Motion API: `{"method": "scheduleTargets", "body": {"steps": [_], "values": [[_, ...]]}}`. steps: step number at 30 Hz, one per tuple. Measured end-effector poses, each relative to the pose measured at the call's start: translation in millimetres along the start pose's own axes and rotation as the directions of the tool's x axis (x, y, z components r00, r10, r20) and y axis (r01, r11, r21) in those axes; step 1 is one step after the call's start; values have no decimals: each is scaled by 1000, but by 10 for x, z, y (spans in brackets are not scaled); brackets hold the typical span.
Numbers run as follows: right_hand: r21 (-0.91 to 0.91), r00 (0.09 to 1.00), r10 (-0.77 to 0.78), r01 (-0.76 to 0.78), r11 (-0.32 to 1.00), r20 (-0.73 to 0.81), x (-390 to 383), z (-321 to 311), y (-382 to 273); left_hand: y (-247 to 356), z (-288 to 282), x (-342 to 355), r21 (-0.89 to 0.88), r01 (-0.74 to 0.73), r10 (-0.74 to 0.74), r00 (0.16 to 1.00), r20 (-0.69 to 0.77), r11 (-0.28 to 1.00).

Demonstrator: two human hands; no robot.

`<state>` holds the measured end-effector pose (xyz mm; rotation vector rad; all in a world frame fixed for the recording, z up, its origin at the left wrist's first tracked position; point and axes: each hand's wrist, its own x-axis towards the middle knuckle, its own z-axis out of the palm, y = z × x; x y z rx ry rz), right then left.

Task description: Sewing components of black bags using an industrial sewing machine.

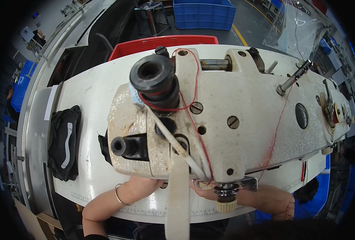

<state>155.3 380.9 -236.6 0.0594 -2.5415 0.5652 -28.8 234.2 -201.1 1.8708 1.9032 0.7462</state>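
Observation:
A cream industrial sewing machine (261, 100) fills the middle of the view, its head above both of my hands. Red thread (196, 128) runs over its top and down the front. My left hand (145, 186) reaches in under the machine head, a bangle on the wrist, and its fingers are hidden. From the other side my right hand (203, 193) comes in behind the tension knob (226, 205), its fingers hidden too. Whatever they hold or touch is out of sight. Black fabric (104, 149) pokes out at the left of the machine head.
Folded black fabric with a white strip (61, 164) lies on the white table (91, 94) at left. Behind the table are a red bin (165, 41) and blue crate (203, 15). Dark cloth (307, 191) sits at right, by a blue surface (323, 186).

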Motion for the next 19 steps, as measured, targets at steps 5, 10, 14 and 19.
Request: {"method": "scheduleTargets", "body": {"steps": [5,10,14,19], "values": [[-88,998,-66,64,994,-21,-8,-18,-15,-19,5,-23,-20,1,-1,1000,11,1000],[-184,991,-128,120,976,-33,-7,-27,-31,-15,30,-34,-16,-32,32,999,-18,999],[-253,983,-178,163,954,-39,-8,-20,-25,-106,96,-83,-8,-24,24,1000,3,1000],[-284,975,-223,208,936,-19,121,-91,-135,-84,59,-122,7,-19,19,1000,-8,1000]]}}
